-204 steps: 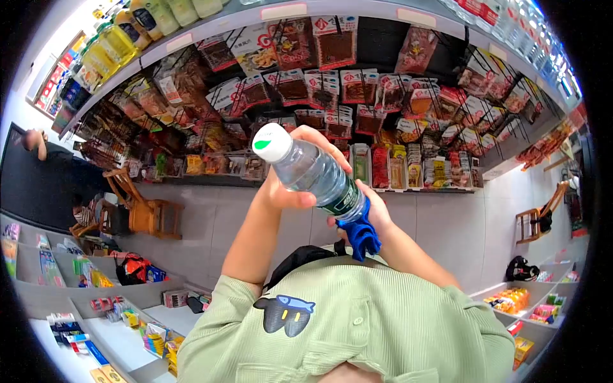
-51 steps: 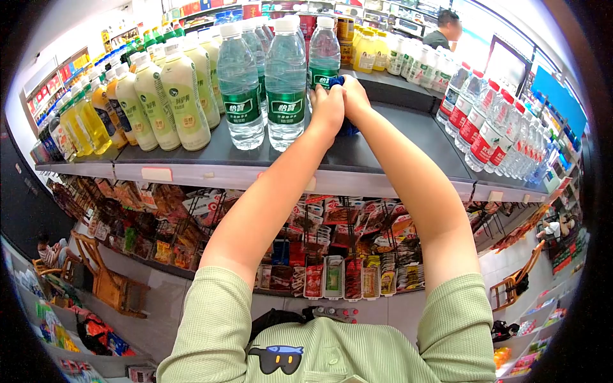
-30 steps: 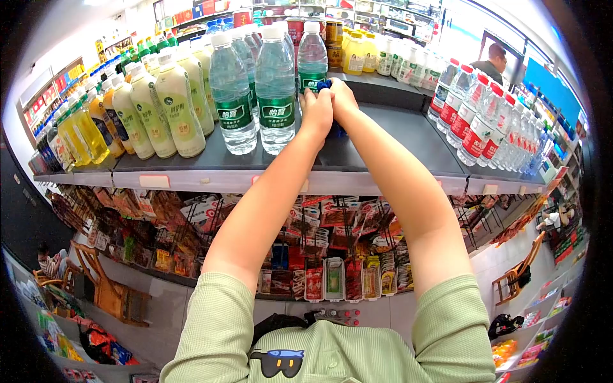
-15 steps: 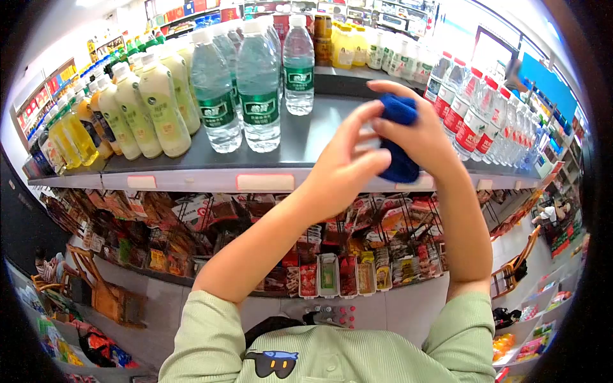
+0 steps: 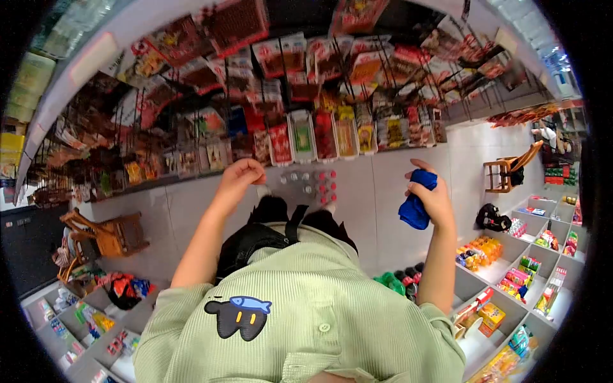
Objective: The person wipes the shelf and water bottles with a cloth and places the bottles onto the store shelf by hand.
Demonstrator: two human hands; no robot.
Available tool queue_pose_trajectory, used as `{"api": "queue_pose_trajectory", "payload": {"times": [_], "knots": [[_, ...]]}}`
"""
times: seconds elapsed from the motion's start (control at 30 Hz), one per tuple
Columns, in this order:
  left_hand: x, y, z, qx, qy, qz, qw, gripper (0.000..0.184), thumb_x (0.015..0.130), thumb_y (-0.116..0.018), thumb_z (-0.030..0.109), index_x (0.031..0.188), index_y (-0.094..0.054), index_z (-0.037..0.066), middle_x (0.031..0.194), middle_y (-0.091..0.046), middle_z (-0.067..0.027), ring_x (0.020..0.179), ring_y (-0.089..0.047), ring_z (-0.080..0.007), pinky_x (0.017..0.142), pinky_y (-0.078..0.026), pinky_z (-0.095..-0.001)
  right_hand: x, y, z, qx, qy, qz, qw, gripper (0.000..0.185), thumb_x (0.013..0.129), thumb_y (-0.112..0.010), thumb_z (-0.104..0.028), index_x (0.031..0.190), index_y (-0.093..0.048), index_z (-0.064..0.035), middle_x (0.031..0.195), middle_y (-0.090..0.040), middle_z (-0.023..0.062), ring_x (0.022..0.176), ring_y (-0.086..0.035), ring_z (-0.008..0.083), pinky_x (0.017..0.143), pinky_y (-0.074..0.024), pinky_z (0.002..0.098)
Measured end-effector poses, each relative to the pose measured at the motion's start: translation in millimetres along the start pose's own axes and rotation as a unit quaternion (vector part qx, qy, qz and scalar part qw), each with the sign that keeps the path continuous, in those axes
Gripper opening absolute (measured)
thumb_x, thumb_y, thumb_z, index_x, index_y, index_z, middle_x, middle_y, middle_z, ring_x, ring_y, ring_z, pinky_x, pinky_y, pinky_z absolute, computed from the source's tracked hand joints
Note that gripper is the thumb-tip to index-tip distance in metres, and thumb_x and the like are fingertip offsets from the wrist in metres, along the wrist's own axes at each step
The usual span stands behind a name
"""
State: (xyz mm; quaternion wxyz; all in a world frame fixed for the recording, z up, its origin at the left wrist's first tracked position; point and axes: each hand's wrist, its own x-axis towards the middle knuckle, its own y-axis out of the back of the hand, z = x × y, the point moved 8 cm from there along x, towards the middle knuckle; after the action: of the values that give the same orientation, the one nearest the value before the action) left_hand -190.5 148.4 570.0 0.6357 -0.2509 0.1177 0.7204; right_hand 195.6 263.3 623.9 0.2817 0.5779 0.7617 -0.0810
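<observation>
My right hand [image 5: 429,193] is closed round a crumpled blue cloth [image 5: 416,212], out over the grey floor. The cloth bunches up above the thumb and hangs down below the palm. To the left, my left hand [image 5: 241,181] is raised just in front of the lower snack racks, its fingers curled in and nothing visible in them. Between the hands, several clear bottles [image 5: 309,186] with red or white caps stand on the floor close to my feet.
Hanging snack packets [image 5: 281,57] fill the rack ahead, above small bins [image 5: 302,137]. Wooden chairs stand at left [image 5: 118,235] and right [image 5: 511,169]. Grey compartment shelves [image 5: 511,255] with packaged goods lie behind me on both sides. A black bag [image 5: 493,218] sits at right.
My view has tipped down from the bottle-topped counter to the racks and floor. The hands, earlier together at the blue cloth, are now apart; the cloth stays in my right hand.
</observation>
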Motion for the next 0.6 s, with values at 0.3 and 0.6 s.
{"api": "queue_pose_trajectory", "payload": {"times": [0.3, 0.6], "knots": [[-8, -94, -161, -0.034, 0.233, 0.008, 0.972, 0.008, 0.09, -0.053, 0.015, 0.092, -0.058, 0.009, 0.087, -0.062, -0.0024, 0.079, -0.059, -0.0112, 0.071, -0.048, -0.0249, 66, -13, 173, -0.039, -0.085, -0.083, 0.992, 0.054, 0.076, -0.066, -0.006, 0.127, -0.052, -0.0049, 0.089, -0.061, 0.0073, 0.065, -0.06, 0.0172, 0.06, -0.0517, 0.0299], [9, -99, -267, -0.024, 0.318, 0.036, 0.947, 0.016, 0.09, -0.055, 0.019, 0.102, -0.056, 0.008, 0.09, -0.062, -0.0033, 0.078, -0.059, -0.0115, 0.07, -0.049, -0.0263, 90, -108, 239, 0.03, -0.148, -0.218, 0.964, 0.062, 0.069, -0.077, -0.017, 0.124, -0.053, -0.0022, 0.105, -0.062, 0.0128, 0.092, -0.059, 0.0192, 0.08, -0.0485, 0.0315]]}}
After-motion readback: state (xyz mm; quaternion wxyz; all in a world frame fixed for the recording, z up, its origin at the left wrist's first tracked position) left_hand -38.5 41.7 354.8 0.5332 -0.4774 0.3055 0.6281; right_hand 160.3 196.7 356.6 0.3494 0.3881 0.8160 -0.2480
